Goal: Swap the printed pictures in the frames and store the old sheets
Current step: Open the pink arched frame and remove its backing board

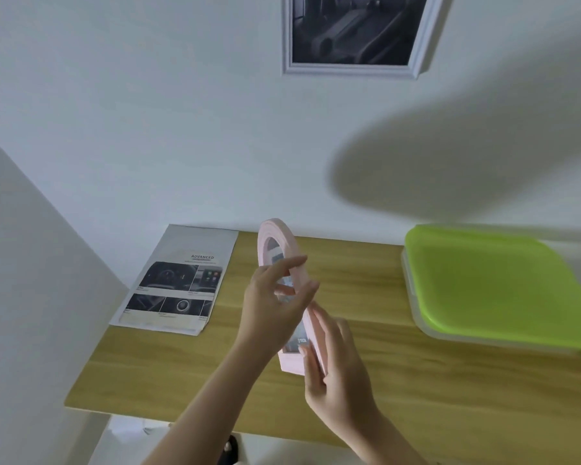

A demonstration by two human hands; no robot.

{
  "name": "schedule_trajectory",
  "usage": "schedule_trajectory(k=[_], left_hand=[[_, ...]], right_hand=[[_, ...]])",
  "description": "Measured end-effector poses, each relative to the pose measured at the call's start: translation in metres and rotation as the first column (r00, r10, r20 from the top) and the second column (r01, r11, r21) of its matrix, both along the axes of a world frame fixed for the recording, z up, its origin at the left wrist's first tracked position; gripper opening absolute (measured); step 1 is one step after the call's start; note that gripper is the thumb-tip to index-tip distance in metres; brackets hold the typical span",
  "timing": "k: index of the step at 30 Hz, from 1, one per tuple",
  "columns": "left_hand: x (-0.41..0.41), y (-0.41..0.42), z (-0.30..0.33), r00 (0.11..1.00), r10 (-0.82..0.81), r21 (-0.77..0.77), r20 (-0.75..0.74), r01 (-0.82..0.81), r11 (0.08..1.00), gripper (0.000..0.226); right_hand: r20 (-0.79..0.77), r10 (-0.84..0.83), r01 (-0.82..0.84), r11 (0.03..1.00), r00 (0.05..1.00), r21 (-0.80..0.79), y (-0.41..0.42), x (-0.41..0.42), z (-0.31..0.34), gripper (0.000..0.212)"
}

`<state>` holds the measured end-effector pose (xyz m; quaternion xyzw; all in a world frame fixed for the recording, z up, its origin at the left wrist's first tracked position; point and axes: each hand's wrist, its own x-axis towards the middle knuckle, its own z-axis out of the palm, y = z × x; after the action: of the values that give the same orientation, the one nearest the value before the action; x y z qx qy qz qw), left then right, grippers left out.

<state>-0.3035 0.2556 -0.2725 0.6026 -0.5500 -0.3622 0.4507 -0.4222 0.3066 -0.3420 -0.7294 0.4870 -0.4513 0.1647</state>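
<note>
Pink arched frame (pixel 291 290) held edge-on between both hands above the wooden table (pixel 366 380).

Left hand (pixel 269 307) at the frame's middle, fingers loosely spread, fingertips against its near face and rim; right hand (pixel 336 367) lower, at the squared base, fingers straight along the frame's right side, thumb side hidden. Printed picture inside seen only as a blurred sliver. Left of the hands, flat on the table's far corner: stack of printed sheets (pixel 178 283), top one headed "ADVANCED" with dark car-interior photos. Right of the hands, well apart: shallow clear box with green lid (pixel 493 283), closed. Above the hands, on the white wall: white-framed dark picture (pixel 353 31), hanging slightly tilted.
</note>
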Motion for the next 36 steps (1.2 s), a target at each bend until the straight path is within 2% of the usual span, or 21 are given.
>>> schedule_trajectory(k=[3, 5, 7, 9, 12, 14, 15, 19, 23, 27, 31, 36], left_hand=[[0.010, 0.002, -0.006, 0.998, 0.062, 0.017, -0.016, -0.062, 0.998, 0.031], [0.021, 0.003, -0.012, 0.992, 0.112, 0.060, -0.063, -0.108, 0.992, 0.030], [0.033, 0.006, -0.016, 0.984, 0.155, 0.104, -0.089, -0.146, 0.984, 0.029], [0.044, 0.010, -0.017, 0.976, 0.185, 0.126, -0.115, -0.170, 0.977, 0.028], [0.060, 0.018, -0.018, 0.957, 0.220, 0.139, -0.189, -0.196, 0.971, 0.027], [0.067, 0.022, -0.021, 0.942, 0.237, 0.147, -0.239, -0.206, 0.967, 0.025], [0.070, 0.024, -0.022, 0.934, 0.244, 0.153, -0.260, -0.210, 0.966, 0.025], [0.077, 0.029, -0.035, 0.922, 0.234, 0.185, -0.307, -0.183, 0.965, 0.025], [0.079, 0.034, -0.059, 0.947, 0.202, 0.276, -0.250, -0.130, 0.952, 0.034], [0.078, 0.046, -0.087, 0.977, 0.059, 0.426, -0.206, 0.036, 0.904, 0.063], [0.080, 0.060, -0.122, 0.991, -0.017, 0.524, -0.131, 0.084, 0.847, 0.079], [0.080, 0.071, -0.155, 0.990, -0.123, 0.569, -0.061, 0.136, 0.811, 0.096]], right_hand=[[0.085, 0.156, -0.165, 0.981, 0.984, 0.105, 0.005, -0.001, 0.005, 0.061], [0.191, 0.264, -0.308, 0.915, 0.945, 0.260, 0.006, -0.005, 0.009, 0.074], [0.279, 0.254, -0.345, 0.868, 0.926, 0.356, 0.006, -0.009, 0.007, 0.079], [0.313, 0.129, -0.259, 0.872, 0.941, 0.417, 0.000, -0.012, -0.001, 0.072], [0.178, -0.110, -0.011, 0.823, 0.978, 0.568, -0.014, -0.018, -0.018, 0.060], [0.149, -0.184, 0.043, 0.757, 0.971, 0.652, -0.022, -0.024, -0.029, 0.056], [0.184, -0.203, 0.025, 0.736, 0.962, 0.676, -0.025, -0.027, -0.034, 0.056], [0.370, -0.251, -0.083, 0.720, 0.895, 0.689, -0.024, -0.029, -0.043, 0.055], [0.334, -0.309, 0.006, 0.742, 0.890, 0.671, -0.017, -0.030, -0.062, 0.062], [0.322, -0.359, 0.081, 0.768, 0.876, 0.635, -0.010, -0.035, -0.077, 0.064], [0.300, -0.455, 0.144, 0.716, 0.838, 0.683, -0.005, -0.037, -0.098, 0.060], [0.310, -0.540, 0.174, 0.668, 0.783, 0.724, -0.001, -0.032, -0.116, 0.055]])
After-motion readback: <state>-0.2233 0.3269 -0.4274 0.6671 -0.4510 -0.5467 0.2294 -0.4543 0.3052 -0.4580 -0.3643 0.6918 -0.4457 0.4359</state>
